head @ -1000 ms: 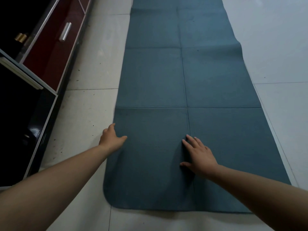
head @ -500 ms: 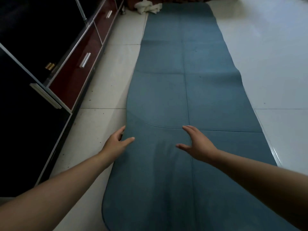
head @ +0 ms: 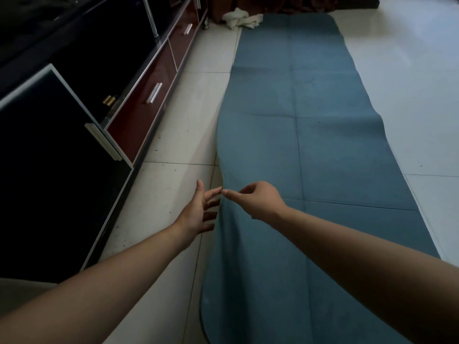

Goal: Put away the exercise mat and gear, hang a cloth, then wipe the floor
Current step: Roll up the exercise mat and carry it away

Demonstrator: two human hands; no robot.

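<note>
Both hands meet at the left edge of the blue mat (head: 323, 150), which lies stretched out lengthwise on the white tile floor (head: 409, 70). The right hand (head: 260, 201) reaches across, thumb and forefinger pinching that edge, which sits a little off the tiles there. The left hand (head: 196, 214) is loose beside it, fingers spread, tips at the same edge. At the far end, a crumpled white cloth (head: 238, 18) lies by the mat's corner. A dark cabinet (head: 139, 115) with red drawers runs along the left.

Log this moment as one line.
mat: spread on floor | right hand: pinches its left edge | left hand: open, beside edge | cloth: crumpled at far end
</note>
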